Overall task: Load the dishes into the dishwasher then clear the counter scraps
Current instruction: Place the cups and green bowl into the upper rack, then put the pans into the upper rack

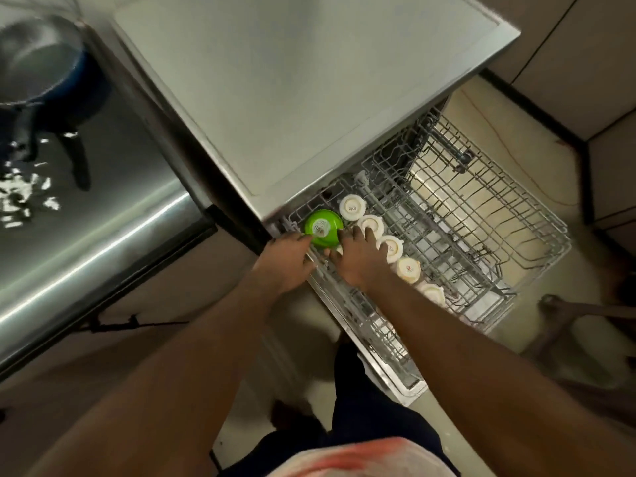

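The dishwasher's upper wire rack point(475, 215) is pulled out below the counter. A green bowl point(322, 228) sits upside down at the rack's near-left corner, a sticker on its base. My left hand point(287, 258) holds the bowl's near-left rim. My right hand point(356, 256) lies on the rack beside the bowl, fingers spread and touching a white cup point(371, 224). Several white cups stand upside down in a row, from one at the far end point(351, 207) to one at the near end point(432, 293).
A grey countertop point(292, 84) lies above the dishwasher. To the left, a steel sink point(103, 215) holds a blue pan point(38, 60) and white scraps point(24, 197). The right half of the rack holds nothing. Another person's foot point(564, 306) stands at the right.
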